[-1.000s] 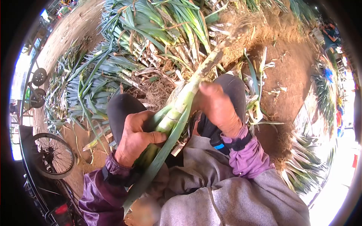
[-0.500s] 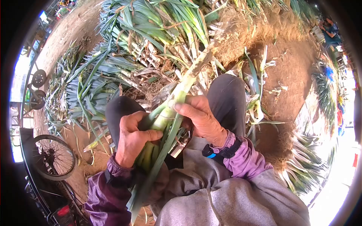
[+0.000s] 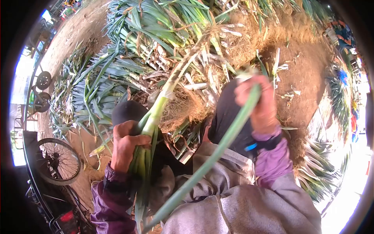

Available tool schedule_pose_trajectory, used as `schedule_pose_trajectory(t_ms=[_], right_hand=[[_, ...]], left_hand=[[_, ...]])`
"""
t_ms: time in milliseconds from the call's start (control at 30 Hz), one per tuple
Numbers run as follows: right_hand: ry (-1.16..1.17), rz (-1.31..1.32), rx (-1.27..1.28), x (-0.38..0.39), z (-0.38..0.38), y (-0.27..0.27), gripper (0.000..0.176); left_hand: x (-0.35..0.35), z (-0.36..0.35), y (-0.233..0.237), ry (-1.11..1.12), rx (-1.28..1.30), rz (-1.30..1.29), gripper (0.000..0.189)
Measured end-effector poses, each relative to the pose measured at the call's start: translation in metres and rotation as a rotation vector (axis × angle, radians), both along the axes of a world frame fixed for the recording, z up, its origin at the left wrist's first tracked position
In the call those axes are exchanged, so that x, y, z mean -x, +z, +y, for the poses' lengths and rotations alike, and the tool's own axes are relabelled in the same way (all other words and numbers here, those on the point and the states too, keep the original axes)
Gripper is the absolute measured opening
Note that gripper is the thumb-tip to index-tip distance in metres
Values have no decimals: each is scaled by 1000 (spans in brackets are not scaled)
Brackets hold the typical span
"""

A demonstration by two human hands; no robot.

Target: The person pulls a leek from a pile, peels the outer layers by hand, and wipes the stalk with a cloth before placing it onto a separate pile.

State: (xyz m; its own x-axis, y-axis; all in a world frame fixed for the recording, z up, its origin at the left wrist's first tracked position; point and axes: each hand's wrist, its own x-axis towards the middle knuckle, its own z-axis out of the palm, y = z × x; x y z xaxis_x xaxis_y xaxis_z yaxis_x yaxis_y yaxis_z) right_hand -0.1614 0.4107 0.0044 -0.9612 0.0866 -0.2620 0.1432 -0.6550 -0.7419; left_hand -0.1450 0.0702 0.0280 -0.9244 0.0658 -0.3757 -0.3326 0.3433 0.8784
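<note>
My left hand (image 3: 127, 142) is closed around a leek (image 3: 159, 107), whose soiled root end points up and away over the heap. Its green leaves trail down past my wrist. Off to the right, above my right knee, my right hand (image 3: 259, 103) is blurred by motion but closed on a long leek leaf (image 3: 218, 150) that hangs down toward my lap. This leaf is apart from the leek's stalk. Beyond my knees lie piled leeks (image 3: 163, 23), with a clump of dry roots (image 3: 187, 109) between the knees.
More leeks (image 3: 97, 85) lie at the left, and a stack of leeks (image 3: 319, 167) is at the right. Leaf scraps (image 3: 288, 93) litter the brown ground. A bicycle wheel (image 3: 58, 160) stands at the far left. A person (image 3: 343, 35) is at the upper right.
My right hand has pulled a leaf off the leek and moved right with it. My left hand keeps its hold; the leek has swung a little to the left.
</note>
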Motion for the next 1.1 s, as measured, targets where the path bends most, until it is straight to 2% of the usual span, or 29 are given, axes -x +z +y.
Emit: schedule_pose_trajectory(t_ms=[67,100,167,233,267,333,367,433,500,567,633,700,767,800,833,867,933,1100], right_hand=[[218,304,297,34,86,-35,15],[126,239,288,40,100,-36,14],[-3,143,243,52,137,-39,10],[-73,179,78,67,206,-43,11],[-124,202,-50,73,252,-42,15],[-274,288,-567,86,364,-41,23],[-396,298,-811,88,410,-40,27],[-680,204,-921,91,457,-29,35],[-894,155,196,109,468,-9,40],[-447,178,-1379,97,430,-13,46],[-117,248,-1566,91,346,-15,46],[-193,213,-1131,90,188,8,44],[22,635,-1782,66,93,11,52],[31,905,-2023,54,45,13,60],[61,1216,-2049,50,17,3,73],[119,1373,-2040,44,-9,6,85],[256,1363,-1988,33,-44,-3,84],[569,1320,-1855,35,-66,-6,63]], left_hand=[[-5,1,8,98,-24,-27,19],[-7,0,11,146,-34,-39,19],[-4,-28,-11,-325,78,351,19],[-6,-6,25,-123,34,-116,25],[-10,-9,23,-108,-1,-158,33],[-13,-14,30,-271,108,-167,36],[-15,-21,32,-279,105,-191,37],[-17,-36,33,-293,99,-236,38],[-20,-40,31,-203,56,-324,38],[-16,-32,34,-171,39,-371,38],[-7,-25,30,-199,-15,-376,39],[-1,-18,28,-204,-47,-370,39],[3,-9,28,-193,-59,-352,41],[5,-6,30,-208,-56,-358,42],[6,-4,32,-220,-53,-363,43],[6,-3,34,-231,-50,-368,44],[6,-2,36,-249,-12,-374,45],[2,-10,34,-261,-23,-380,41]])
